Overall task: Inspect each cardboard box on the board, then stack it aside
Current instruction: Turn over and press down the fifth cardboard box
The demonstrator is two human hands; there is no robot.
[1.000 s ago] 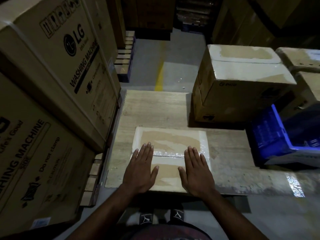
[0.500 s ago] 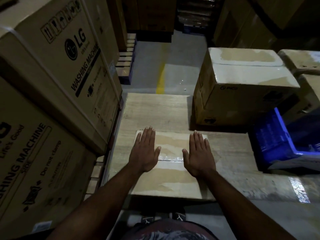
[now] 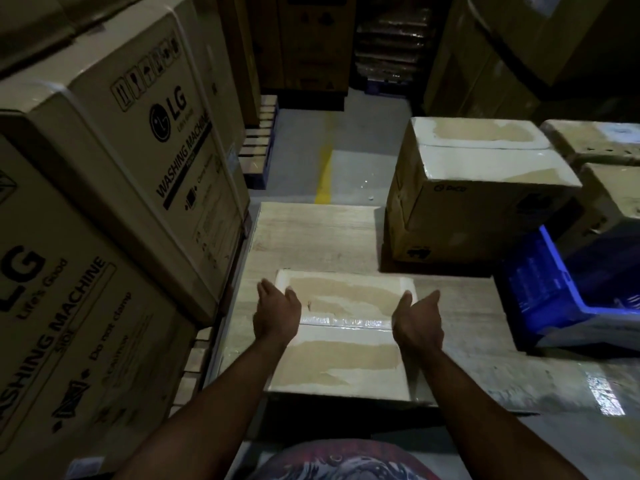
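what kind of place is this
Most likely a warehouse: tall brown cardboard washing-machine cartons stacked at left, a yellow painted line on the grey concrete floor, and wooden pallets beyond.

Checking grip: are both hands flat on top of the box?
No, left hand and right hand are at opposite edges of the cardboard box.

A cardboard box [image 3: 341, 336] lies on the board [image 3: 311, 233], a larger box [image 3: 474, 188] behind-right, washing-machine cartons [image 3: 121, 188] left.

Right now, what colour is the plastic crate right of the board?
The plastic crate is blue; head view.
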